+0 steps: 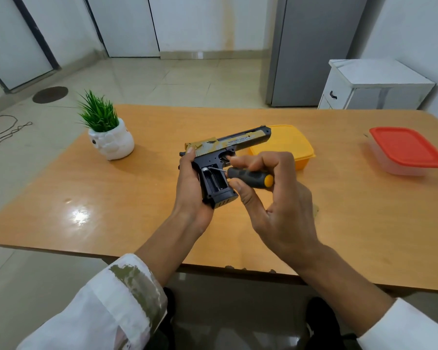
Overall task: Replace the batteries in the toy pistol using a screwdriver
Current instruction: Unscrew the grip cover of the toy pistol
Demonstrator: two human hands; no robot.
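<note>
Two bare hands meet above the middle of the wooden table (pixel 111 198). The right hand (pixel 276 205) has its fingers (pixel 263 160) curled over the dark handle of one screwdriver (pixel 250 176), with the thumb pressed underneath; the orange butt cap points right. The thin metal shaft runs left into the open battery compartment (pixel 214 181), its tip at a small silvery piece at the compartment's top; whether that piece is a battery end or a contact cannot be told. The left hand (pixel 190 183) wraps the grip of the one toy pistol (pixel 228 145) from behind, thumb lying up along the rear of the slide; the black and gold pistol is held clear of the tabletop, barrel pointing away and to the right. Both forearms come out of white sleeves. Three other things stand on the table: one potted plant (pixel 106 132) in a white pot at the left, one yellow lidded box (pixel 288 142) just behind the pistol, and one clear box with a red lid (pixel 405 150) well apart at the right. Beyond the table stand one grey refrigerator (pixel 314 46) and one white cabinet (pixel 372 87); one cord (pixel 3 132) lies on the tiled floor at the left.
</note>
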